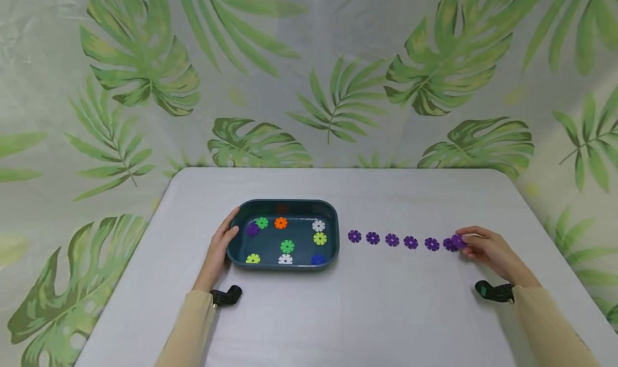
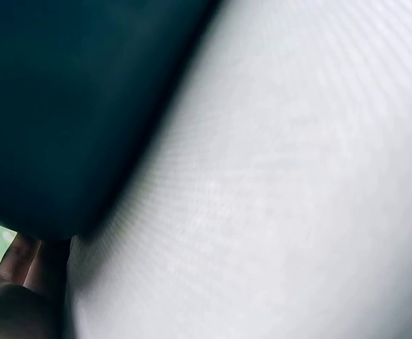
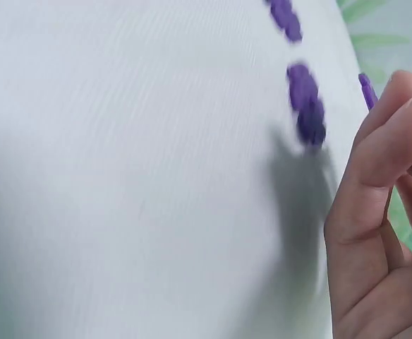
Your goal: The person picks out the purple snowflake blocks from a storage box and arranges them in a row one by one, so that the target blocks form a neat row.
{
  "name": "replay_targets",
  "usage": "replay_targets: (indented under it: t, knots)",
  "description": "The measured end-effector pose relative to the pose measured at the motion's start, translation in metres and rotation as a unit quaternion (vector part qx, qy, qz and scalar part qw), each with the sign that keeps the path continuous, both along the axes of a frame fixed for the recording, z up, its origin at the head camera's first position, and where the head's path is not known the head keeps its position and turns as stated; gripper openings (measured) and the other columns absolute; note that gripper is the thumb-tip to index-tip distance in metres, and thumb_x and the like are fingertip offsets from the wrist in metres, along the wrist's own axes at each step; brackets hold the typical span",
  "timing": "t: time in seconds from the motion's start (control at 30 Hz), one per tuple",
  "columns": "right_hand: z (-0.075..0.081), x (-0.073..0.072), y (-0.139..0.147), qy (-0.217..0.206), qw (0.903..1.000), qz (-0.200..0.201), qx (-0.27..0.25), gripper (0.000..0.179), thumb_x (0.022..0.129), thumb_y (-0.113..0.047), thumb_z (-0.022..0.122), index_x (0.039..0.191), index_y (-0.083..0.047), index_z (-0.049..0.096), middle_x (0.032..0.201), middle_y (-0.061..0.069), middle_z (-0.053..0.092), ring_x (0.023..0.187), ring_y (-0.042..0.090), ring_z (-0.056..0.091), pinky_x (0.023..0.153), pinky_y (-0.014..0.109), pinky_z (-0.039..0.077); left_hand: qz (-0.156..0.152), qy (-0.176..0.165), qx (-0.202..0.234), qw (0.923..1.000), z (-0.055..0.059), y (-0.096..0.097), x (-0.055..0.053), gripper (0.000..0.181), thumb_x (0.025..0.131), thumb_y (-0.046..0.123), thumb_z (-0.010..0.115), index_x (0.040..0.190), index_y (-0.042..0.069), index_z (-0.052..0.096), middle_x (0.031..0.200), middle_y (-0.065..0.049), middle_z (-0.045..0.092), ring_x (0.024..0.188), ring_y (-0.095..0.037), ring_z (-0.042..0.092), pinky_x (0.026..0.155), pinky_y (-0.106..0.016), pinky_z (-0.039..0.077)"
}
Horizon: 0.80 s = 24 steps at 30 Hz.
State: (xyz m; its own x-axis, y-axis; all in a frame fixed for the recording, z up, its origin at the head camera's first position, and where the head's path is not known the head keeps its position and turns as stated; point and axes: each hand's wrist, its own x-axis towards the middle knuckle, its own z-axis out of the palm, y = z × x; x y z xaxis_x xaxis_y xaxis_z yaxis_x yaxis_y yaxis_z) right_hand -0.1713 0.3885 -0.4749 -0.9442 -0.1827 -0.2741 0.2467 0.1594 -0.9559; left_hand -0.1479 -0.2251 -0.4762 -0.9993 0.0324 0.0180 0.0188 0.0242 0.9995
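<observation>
A dark teal tray (image 1: 282, 268) stands left of centre with small notched plastic discs in it. My left hand (image 1: 219, 244) holds its left side, the thumb at the rim and the fingers along the outer wall; in the left wrist view the tray wall (image 2: 72, 106) hides most of the fingers. On the right, my right hand (image 1: 487, 249) pinches a purple notched disc (image 1: 458, 241) between thumb and finger. The held disc overlaps the last disc (image 1: 449, 244) of a row in the head view. In the right wrist view only the edge of the held disc (image 3: 367, 92) shows past the fingertips.
Several purple discs (image 1: 392, 240) form a row from the tray's right side to my right hand. Inside the tray lie a purple disc (image 1: 253, 229), an orange disc (image 1: 281, 223), a blue disc (image 1: 318, 259), and green, yellow and white ones. A leaf-print cloth (image 1: 338, 88) hangs behind the white table.
</observation>
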Motion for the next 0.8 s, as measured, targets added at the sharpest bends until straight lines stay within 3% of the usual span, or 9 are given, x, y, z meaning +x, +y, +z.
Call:
replay_targets:
  t: [0.13,0.33,0.43,0.63,0.8]
  knots:
    - [-0.003,0.004,0.013,0.017,0.9981,-0.020,0.057,0.018,0.100,-0.013,0.051,0.102,-0.012,0.068,0.083,-0.001,0.062,0.067,0.010,0.061,0.062,0.023,0.053,0.002,-0.001,0.000,1.0000,0.001,0.000,0.001,0.048,0.103,0.017,0.042,0.151,0.016,0.032,0.156,-0.001,0.025,0.143,-0.016,0.013,0.114,-0.043,0.009]
    - [-0.004,0.002,0.014,0.049,0.9847,-0.017,0.166,0.035,0.101,-0.010,0.045,0.118,0.020,0.048,0.085,0.002,0.063,0.065,0.010,0.063,0.060,0.025,0.054,0.001,-0.001,0.001,1.0000,-0.001,-0.001,0.000,0.049,0.103,0.017,0.042,0.151,0.016,0.032,0.156,-0.001,0.024,0.143,-0.016,0.013,0.114,-0.042,0.010]
    - [0.000,0.000,0.007,0.057,0.9784,-0.017,0.198,0.038,0.101,-0.010,0.043,0.121,0.021,0.045,0.086,0.005,0.062,0.064,0.010,0.061,0.060,0.025,0.053,0.002,0.001,0.000,1.0000,-0.005,-0.003,-0.002,0.049,0.103,0.017,0.042,0.151,0.017,0.032,0.156,0.000,0.024,0.143,-0.016,0.013,0.114,-0.042,0.009]
    - [0.015,-0.010,-0.023,0.062,0.9848,-0.015,0.162,0.042,0.102,-0.017,0.044,0.126,0.017,0.043,0.096,0.005,0.059,0.070,0.012,0.062,0.065,0.024,0.054,0.010,0.006,-0.003,0.9999,-0.023,-0.008,-0.009,0.047,0.104,0.021,0.042,0.150,0.023,0.034,0.155,0.003,0.025,0.143,-0.013,0.013,0.114,-0.043,0.009]
    - [0.033,-0.020,-0.071,0.069,0.9919,0.018,0.105,0.043,0.103,-0.019,0.045,0.128,0.015,0.042,0.103,0.012,0.057,0.078,0.013,0.063,0.071,0.025,0.054,0.011,0.012,-0.007,0.9998,-0.028,-0.008,-0.012,0.046,0.104,0.023,0.043,0.149,0.025,0.036,0.154,0.005,0.027,0.142,-0.012,0.015,0.114,-0.042,0.010]
